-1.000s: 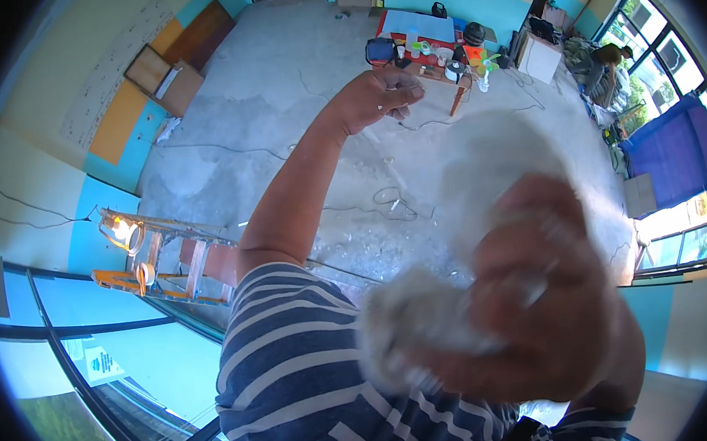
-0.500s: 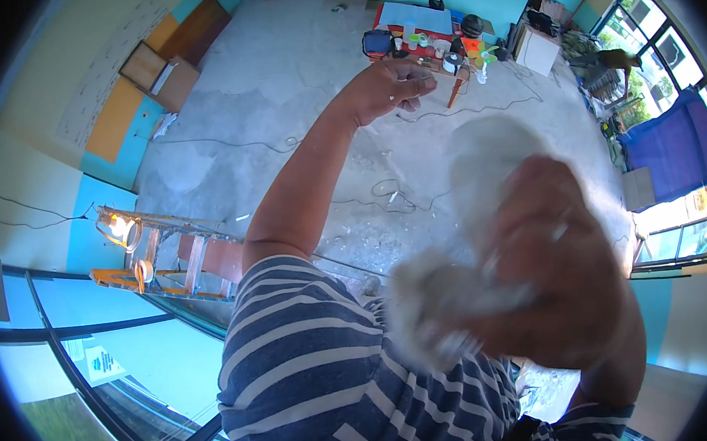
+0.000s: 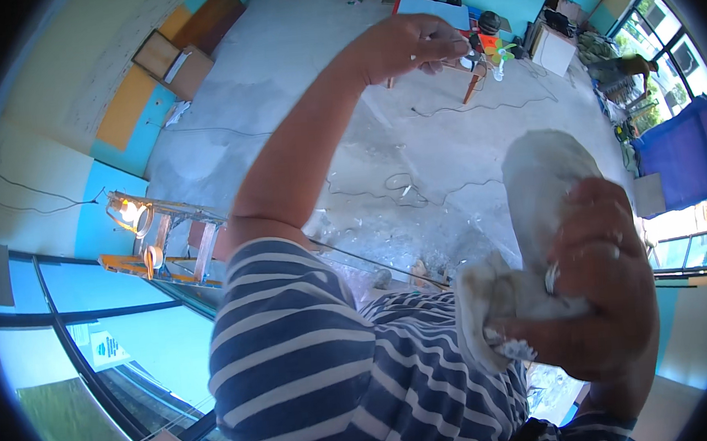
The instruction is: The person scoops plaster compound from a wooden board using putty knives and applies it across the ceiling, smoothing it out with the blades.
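My right hand (image 3: 603, 277), close to the camera, is closed around a bunched off-white cloth (image 3: 543, 178). One part of it sticks out beyond the fingers and another hangs by the thumb. White smears mark my fingers and thumb. My left hand (image 3: 415, 46) is raised at the end of a stretched-out arm, with its fingers curled in and the thumb against them. Whatever may be between those fingertips is too small to make out. Behind that hand, farther off, stands a table (image 3: 429, 12) with things on it, partly hidden.
A stepladder (image 3: 166, 242) with a lit lamp (image 3: 130, 211) stands at the left, near windows (image 3: 121, 302). Cables (image 3: 477, 107) and white debris lie on the concrete floor (image 3: 278, 86). Boards (image 3: 187, 72) lean at the left wall. Another person (image 3: 625, 66) bends over at the far right.
My right hand and the cloth have moved to the right in the view. My left hand has shifted right and up, now covering more of the table. The room has slid slightly rightward.
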